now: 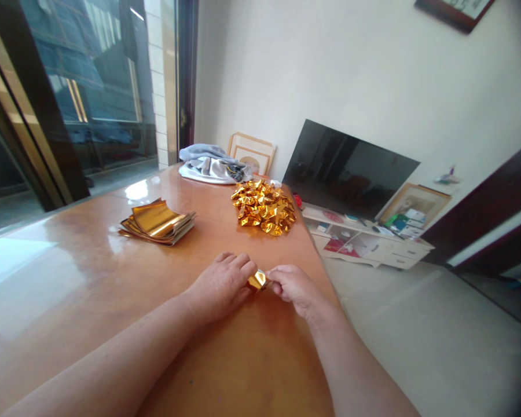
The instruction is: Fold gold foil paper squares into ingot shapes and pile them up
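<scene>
Both of my hands meet on a small piece of gold foil paper (258, 280) near the right edge of the wooden table (91, 278). My left hand (221, 285) is curled with its fingers pressed on the foil's left side. My right hand (293, 286) pinches the foil's right end. Most of the piece is hidden between the fingers. Farther back lies a heap of folded gold foil shapes (264, 207). A stack of flat gold foil sheets (157, 222) rests to the left.
A grey cloth bundle (211, 164) sits at the table's far end, with picture frames (252, 152) behind it. A dark television (347, 169) stands on a low white cabinet (369, 240) to the right. Glass doors (69, 98) run along the left.
</scene>
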Demonstrator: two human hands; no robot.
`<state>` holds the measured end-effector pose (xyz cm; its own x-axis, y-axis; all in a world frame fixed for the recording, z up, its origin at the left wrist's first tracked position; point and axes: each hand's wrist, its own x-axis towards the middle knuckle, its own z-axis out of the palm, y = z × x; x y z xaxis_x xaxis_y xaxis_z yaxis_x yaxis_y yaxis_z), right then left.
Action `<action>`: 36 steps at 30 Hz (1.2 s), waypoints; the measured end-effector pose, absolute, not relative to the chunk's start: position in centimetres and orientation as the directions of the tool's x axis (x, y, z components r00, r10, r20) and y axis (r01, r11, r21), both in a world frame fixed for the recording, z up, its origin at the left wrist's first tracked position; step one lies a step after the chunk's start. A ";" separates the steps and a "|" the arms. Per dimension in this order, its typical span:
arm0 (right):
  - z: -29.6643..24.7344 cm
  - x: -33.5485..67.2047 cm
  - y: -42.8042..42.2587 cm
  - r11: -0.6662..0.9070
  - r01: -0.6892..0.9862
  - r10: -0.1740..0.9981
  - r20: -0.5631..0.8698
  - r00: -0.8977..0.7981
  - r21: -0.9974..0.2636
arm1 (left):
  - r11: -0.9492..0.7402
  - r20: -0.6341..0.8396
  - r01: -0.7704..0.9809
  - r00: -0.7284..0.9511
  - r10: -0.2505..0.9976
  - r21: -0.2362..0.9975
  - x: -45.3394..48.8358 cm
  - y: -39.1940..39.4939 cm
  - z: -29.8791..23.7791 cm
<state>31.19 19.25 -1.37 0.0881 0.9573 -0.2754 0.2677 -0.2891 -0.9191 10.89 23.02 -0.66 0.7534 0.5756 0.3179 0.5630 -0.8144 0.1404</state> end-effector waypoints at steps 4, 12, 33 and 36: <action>-1.5 30.8 19.0 -0.246 0.394 0.969 -0.227 0.096 -0.886 | -0.838 0.271 0.536 0.795 0.542 0.105 10.7 23.0 -0.5; -1.7 31.7 19.0 -0.111 0.626 0.994 -0.100 0.054 -0.772 | -0.851 0.233 0.503 0.819 0.525 0.151 10.4 23.0 -1.0; -2.5 32.5 19.2 0.085 0.701 0.976 -0.081 -0.200 -0.708 | -0.840 0.215 0.507 0.814 0.540 0.191 10.2 22.7 -0.6; -2.5 32.5 19.2 0.099 0.704 0.974 -0.076 -0.213 -0.703 | -0.835 0.199 0.508 0.814 0.545 0.210 10.2 22.7 -0.5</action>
<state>32.53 19.24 -2.48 -0.2127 0.9742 -0.0758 0.7042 0.0990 -0.7031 10.18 22.72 -0.51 0.8142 0.5453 0.1993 0.5079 -0.8353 0.2102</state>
